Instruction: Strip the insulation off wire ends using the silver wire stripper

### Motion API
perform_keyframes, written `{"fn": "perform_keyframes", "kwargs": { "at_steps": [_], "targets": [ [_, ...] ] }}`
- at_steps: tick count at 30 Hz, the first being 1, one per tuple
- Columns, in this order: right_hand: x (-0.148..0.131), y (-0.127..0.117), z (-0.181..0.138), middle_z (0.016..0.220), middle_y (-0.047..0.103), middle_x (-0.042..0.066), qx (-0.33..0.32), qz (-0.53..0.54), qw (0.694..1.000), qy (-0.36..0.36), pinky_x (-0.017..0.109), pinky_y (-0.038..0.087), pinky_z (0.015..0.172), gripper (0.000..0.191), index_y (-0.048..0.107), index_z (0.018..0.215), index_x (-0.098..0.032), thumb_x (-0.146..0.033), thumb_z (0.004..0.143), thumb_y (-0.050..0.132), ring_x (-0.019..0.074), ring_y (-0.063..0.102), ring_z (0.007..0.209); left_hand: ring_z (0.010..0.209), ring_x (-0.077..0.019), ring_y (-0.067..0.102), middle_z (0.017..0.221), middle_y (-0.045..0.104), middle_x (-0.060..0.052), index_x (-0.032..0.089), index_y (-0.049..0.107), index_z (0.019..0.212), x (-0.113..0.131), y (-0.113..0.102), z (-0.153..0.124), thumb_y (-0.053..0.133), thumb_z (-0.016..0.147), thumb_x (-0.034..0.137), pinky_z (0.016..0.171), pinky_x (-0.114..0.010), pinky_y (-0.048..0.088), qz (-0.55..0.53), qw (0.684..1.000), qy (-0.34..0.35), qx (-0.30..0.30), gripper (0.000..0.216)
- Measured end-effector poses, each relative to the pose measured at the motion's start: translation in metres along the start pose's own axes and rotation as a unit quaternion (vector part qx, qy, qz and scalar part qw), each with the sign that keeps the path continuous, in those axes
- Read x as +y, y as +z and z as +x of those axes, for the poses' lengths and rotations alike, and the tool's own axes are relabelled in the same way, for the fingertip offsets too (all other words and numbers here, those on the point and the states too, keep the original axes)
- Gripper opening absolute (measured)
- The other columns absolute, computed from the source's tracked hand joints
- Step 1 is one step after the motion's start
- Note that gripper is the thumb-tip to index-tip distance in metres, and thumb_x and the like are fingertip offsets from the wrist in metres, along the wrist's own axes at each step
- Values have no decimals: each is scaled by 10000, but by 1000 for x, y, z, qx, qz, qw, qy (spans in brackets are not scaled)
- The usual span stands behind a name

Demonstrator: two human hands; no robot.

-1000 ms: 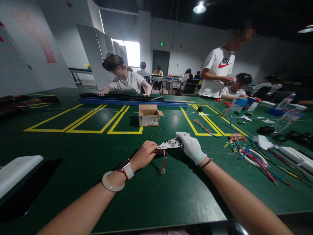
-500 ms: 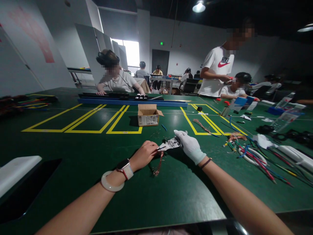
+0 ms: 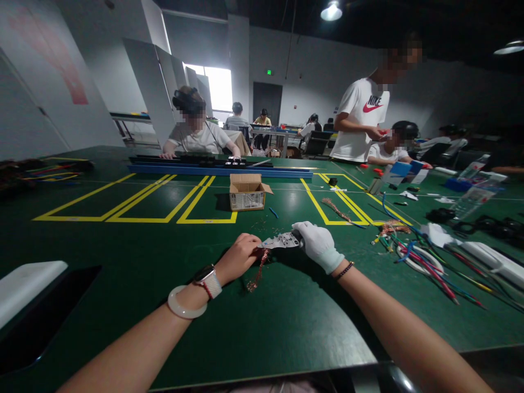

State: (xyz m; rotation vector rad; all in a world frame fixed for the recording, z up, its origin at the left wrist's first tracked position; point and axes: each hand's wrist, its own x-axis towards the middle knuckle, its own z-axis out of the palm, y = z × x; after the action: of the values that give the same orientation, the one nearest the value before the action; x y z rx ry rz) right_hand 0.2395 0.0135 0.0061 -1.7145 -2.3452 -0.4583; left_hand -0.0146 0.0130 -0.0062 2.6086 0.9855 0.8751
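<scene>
One gloved right hand clamps pliers, left hand pinches copper wire; open counter runs to the near edge.

Pliers between left hand and right hand, above tabletop. Wire strands in front of pliers. Box behind, on tabletop; long rail behind box, person behind rail. Cables right of right hand.
</scene>
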Motion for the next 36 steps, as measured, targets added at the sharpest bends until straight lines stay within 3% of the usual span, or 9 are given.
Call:
{"fn": "perform_keyframes", "kwargs": {
  "at_steps": [8, 18, 23, 27, 31, 36],
  "targets": [
    [8, 12, 1, 1290, 560, 95, 57, 7, 998, 16, 244, 457, 647, 495, 386, 1411, -222, -173, 920, 358, 182, 607, 955, 879, -211, 579, 888, 690, -74, 169, 714, 894, -3, 1, 1, 594, 863, 162, 809, -367, 463, 9, 999, 4, 38, 124],
    [9, 9, 2, 1219, 596, 85, 41, -4, 999, 29, 244, 430, 630, 426, 455, 1348, -233, -198, 932, 371, 177, 602, 902, 807, -194, 600, 817, 707, -53, 155, 712, 809, 1, 0, 2, 666, 841, 227, 780, -350, 453, -12, 998, 16, 59, 92],
    [5, 4, 1, 1080, 632, 77, 23, -16, 999, 33, 254, 407, 669, 323, 566, 1205, -235, -214, 936, 389, 179, 583, 845, 828, -191, 603, 814, 710, -33, 177, 721, 780, 5, -3, 2, 675, 837, 290, 826, -340, 442, -49, 999, 3, 25, 135],
    [4, 3, 2, 1046, 633, 73, 18, -13, 998, 51, 252, 396, 676, 275, 596, 1139, -233, -236, 924, 425, 175, 577, 821, 877, -187, 613, 846, 718, -18, 193, 719, 725, 7, -6, 4, 576, 906, 300, 882, -331, 421, -109, 994, -29, -7, 254],
    [6, 5, 3, 1083, 630, 70, 23, 3, 998, 65, 243, 411, 693, 302, 583, 1177, -233, -217, 922, 422, 171, 578, 850, 978, -191, 617, 978, 724, -32, 194, 734, 750, 8, -8, 6, 478, 949, 306, 928, -304, 410, -181, 981, -53, -43, 344],
    [9, 12, 1, 1192, 607, 72, 48, 24, 997, 57, 239, 440, 660, 412, 499, 1309, -234, -175, 913, 400, 174, 595, 887, 951, -203, 629, 975, 717, -59, 174, 750, 877, 10, -8, 6, 539, 913, 335, 861, -285, 456, -228, 968, -91, -56, 268]
  ]
}}
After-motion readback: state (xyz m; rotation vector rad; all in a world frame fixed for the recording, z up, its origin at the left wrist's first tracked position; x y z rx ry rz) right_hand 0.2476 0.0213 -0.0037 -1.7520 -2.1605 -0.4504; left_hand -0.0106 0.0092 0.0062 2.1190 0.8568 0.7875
